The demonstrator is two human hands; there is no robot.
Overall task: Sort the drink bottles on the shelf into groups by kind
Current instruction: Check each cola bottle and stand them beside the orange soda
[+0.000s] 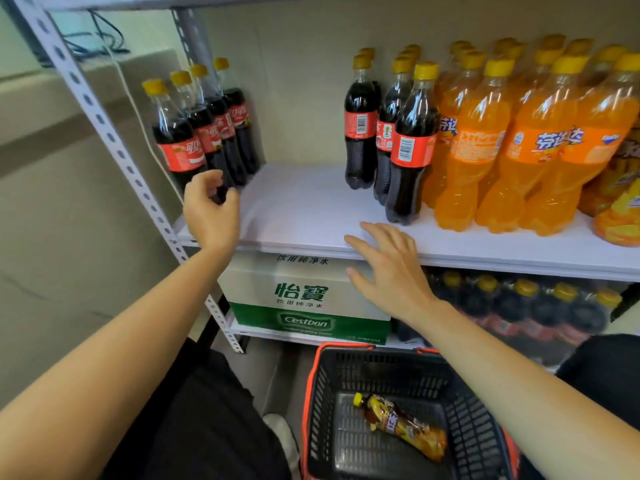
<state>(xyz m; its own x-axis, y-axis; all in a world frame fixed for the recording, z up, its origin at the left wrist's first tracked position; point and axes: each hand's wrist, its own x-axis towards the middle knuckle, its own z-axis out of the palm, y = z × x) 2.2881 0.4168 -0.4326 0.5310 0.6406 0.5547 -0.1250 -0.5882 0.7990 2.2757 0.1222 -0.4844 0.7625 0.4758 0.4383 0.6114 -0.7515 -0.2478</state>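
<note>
A row of several cola bottles [207, 133] with yellow caps stands at the left end of the white shelf board [301, 209]. A second cola group [391, 133] stands mid-shelf, touching several orange soda bottles [485, 150] to its right. My left hand [211, 213] is at the base of the front left cola bottle, fingers loosely curled, with no clear grip on it. My right hand [391, 268] hovers with spread fingers over the shelf's front edge, just before the nearest cola bottle of the middle group, holding nothing.
Yellow-labelled tea bottles [620, 195] stand at the far right of the shelf. Below are a green and white water carton [304, 299] and shrink-wrapped cola [519, 306]. On the floor a black basket [311, 410] holds one tea bottle [405, 424]. A perforated steel post [114, 140] frames the left side.
</note>
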